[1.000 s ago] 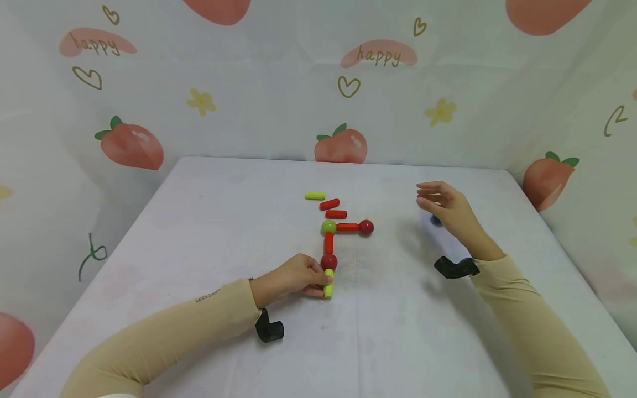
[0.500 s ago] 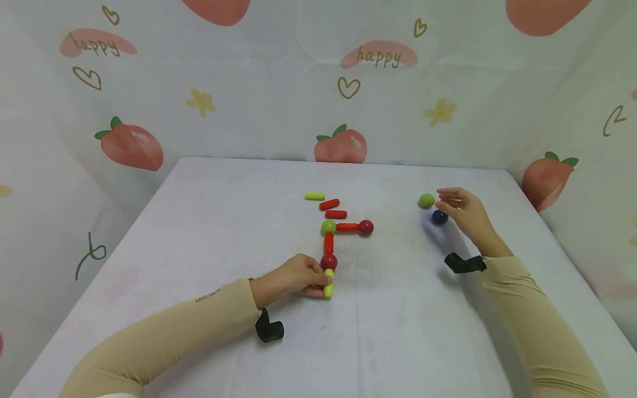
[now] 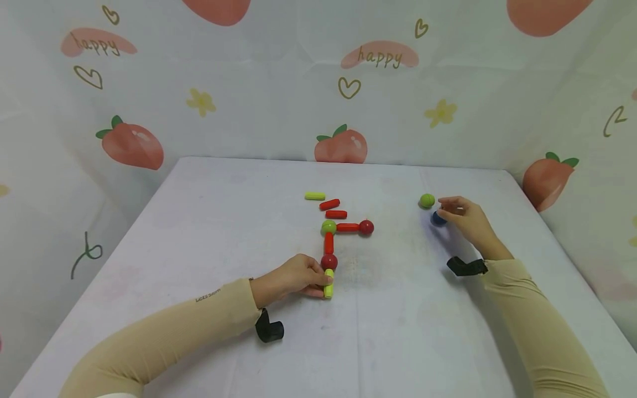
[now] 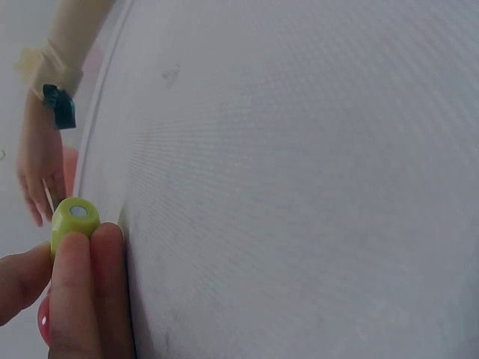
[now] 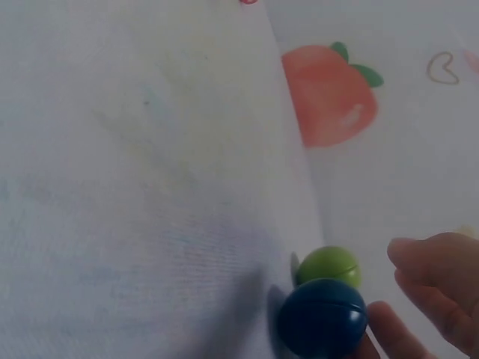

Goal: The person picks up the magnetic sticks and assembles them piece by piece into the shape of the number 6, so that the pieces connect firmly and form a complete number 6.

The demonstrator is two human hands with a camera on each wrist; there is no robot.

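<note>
My left hand [image 3: 299,275] pinches a yellow-green magnetic rod [image 3: 328,290] between thumb and fingers. In the left wrist view, a round silver magnet shows in the end of this rod [image 4: 75,217]. The rod's far end meets a red ball [image 3: 329,261], which joins a red rod [image 3: 329,243] to a green ball [image 3: 328,226]. From there another red rod [image 3: 348,227] runs right to a second red ball [image 3: 366,227]. At the right, my right hand [image 3: 465,221] is at a dark blue ball [image 5: 322,318], fingertips right beside it and the thumb apart from it.
A loose green ball [image 3: 427,200] lies just behind the blue one. Beyond the joined pieces are two loose red rods [image 3: 336,214] and a yellow-green rod [image 3: 315,195]. The white table's back edge [image 3: 249,159] meets a fruit-patterned cloth backdrop [image 3: 269,83].
My right hand has moved right, then down to the blue ball, uncovering the green ball beside it. The left hand and its rod have stayed in place.
</note>
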